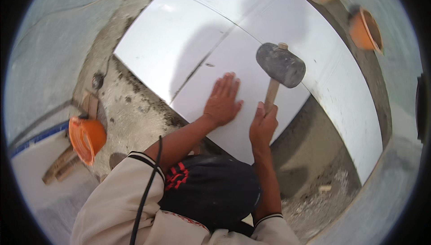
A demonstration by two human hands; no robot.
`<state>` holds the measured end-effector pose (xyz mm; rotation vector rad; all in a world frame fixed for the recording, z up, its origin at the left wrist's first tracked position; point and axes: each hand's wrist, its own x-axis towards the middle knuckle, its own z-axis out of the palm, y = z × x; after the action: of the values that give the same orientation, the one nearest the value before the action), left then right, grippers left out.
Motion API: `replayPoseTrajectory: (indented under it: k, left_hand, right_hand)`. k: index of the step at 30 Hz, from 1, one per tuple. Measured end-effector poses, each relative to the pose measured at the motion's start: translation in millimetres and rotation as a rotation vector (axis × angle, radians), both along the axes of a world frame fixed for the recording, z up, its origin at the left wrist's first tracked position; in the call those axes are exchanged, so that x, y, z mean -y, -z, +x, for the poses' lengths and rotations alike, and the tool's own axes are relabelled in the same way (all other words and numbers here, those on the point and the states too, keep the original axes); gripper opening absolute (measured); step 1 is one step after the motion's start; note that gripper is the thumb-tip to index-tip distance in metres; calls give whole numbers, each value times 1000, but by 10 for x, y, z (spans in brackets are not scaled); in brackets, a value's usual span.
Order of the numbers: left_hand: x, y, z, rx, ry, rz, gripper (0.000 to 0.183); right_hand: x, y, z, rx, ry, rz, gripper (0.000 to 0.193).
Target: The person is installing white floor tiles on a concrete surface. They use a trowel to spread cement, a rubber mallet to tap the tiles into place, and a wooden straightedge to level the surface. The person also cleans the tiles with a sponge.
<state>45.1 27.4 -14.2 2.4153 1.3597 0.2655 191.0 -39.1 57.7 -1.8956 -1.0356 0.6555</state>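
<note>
Your left hand lies flat on the white tile, fingers straight and close together, near the tile's lower edge beside the grout joint. Your right hand wraps its fingers tight around the wooden handle of the rubber mallet. The mallet's head is a scuffed, dusty black cylinder, held over the same tile toward its right edge. An orange bucket sits on the mortar bed at the left.

A single head-worn fisheye camera is looking steeply down from close above the white floor tiles. The person's forearms are entering from the lower edge, and straight tile edges are bending toward the rim.
</note>
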Motion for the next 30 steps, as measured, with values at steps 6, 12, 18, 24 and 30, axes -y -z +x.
replayPoseTrajectory:
  k: [6, 12, 18, 24, 30]
  left_hand:
    - [-37, 37, 68, -32, 10, 66, 75]
    - [-117, 71, 871, 60, 323, 93, 62]
    - [-481, 220, 2281, 118, 471, 197, 55]
    - [-536, 305, 2130, 98, 580, 173, 53]
    - [-1005, 197, 995, -51, 203, 307, 64]
  right_hand:
    - [597, 70, 140, -75, -5, -265, 34]
    - [1935, 136, 278, -199, 117, -234, 42]
    - [2523, 169, 321, -211, 160, -318, 42]
    - [2430, 255, 576, -168, 138, -326, 40]
    - [1952, -4, 798, -30, -50, -158, 37]
